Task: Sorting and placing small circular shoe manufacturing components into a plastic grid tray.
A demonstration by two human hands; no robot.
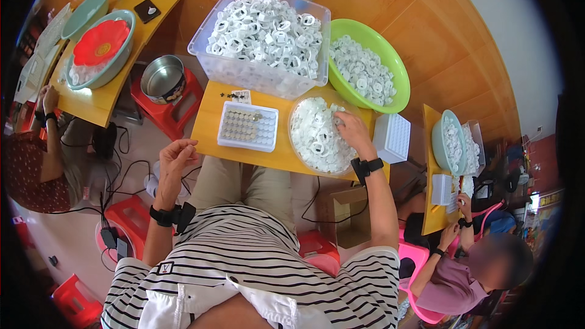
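Observation:
My right hand (pixel 352 131) dips into a round clear tray (pixel 295 146) heaped with small white plastic parts (pixel 317 127). Its fingers are bent together at the top of the heap, pinching a white part that they mostly cover. Off the table's left front corner, my left hand (pixel 178 157) hangs raised, thumb and fingertips pressed together. Whatever that pinch holds, if anything, is too small to make out. Between the hands lies a white tray (pixel 248 145) with rows of small round pieces, silvery in the upper rows and whiter in the lower ones.
A big clear bin (pixel 262 72) of white ring-shaped parts stands behind. Beside it are a green basin (pixel 399 79) of white parts and a white gridded box (pixel 392 138). Small dark pieces (pixel 234 95) lie by the tray. Co-workers sit at tables (pixel 436 198) on both sides.

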